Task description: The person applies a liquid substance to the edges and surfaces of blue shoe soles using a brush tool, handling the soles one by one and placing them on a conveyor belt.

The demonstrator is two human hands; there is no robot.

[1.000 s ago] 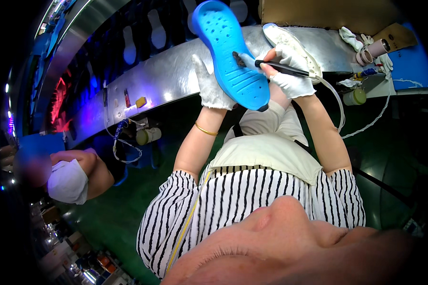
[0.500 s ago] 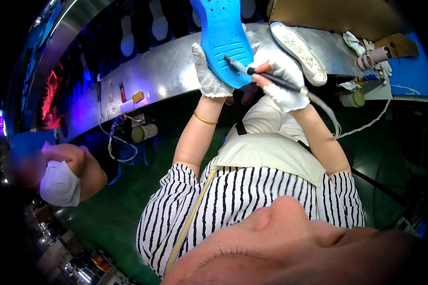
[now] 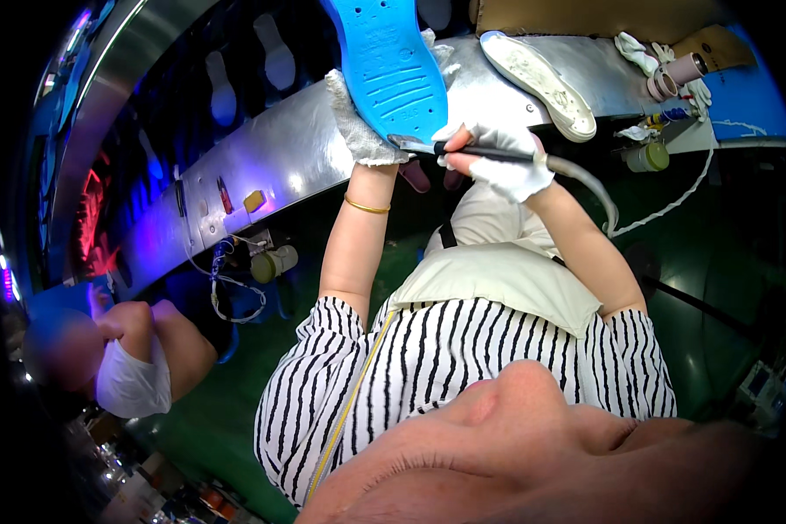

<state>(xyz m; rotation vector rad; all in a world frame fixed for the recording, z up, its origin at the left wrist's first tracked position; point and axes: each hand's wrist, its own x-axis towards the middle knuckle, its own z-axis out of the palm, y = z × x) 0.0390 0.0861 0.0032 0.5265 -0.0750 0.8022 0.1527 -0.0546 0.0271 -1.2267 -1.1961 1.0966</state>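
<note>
My left hand (image 3: pixel 358 127), in a white knit glove, grips a blue shoe sole (image 3: pixel 391 65) by its edges. The sole's face with raised ridges and small holes is turned up toward me, and its upper end runs out of the frame. In my right hand (image 3: pixel 508 162), gloved with bare fingertips, is a black-handled brush (image 3: pixel 415 144) with a pale hose at its back end. The brush tip is at the sole's rounded near edge, close to my left hand. Some left fingers are hidden behind the sole.
A metal bench (image 3: pixel 306 131) curves across, with a white shoe sole (image 3: pixel 537 83) lying on it. A yellow block (image 3: pixel 254 201) sits at left, and a pink cup (image 3: pixel 686 68) and gloves at right. Dark soles pass behind. Another person (image 3: pixel 135 375) sits at left.
The brush has moved from the sole's ridged middle down to its rounded near edge. My hands and the blue sole appear slightly further left in view.
</note>
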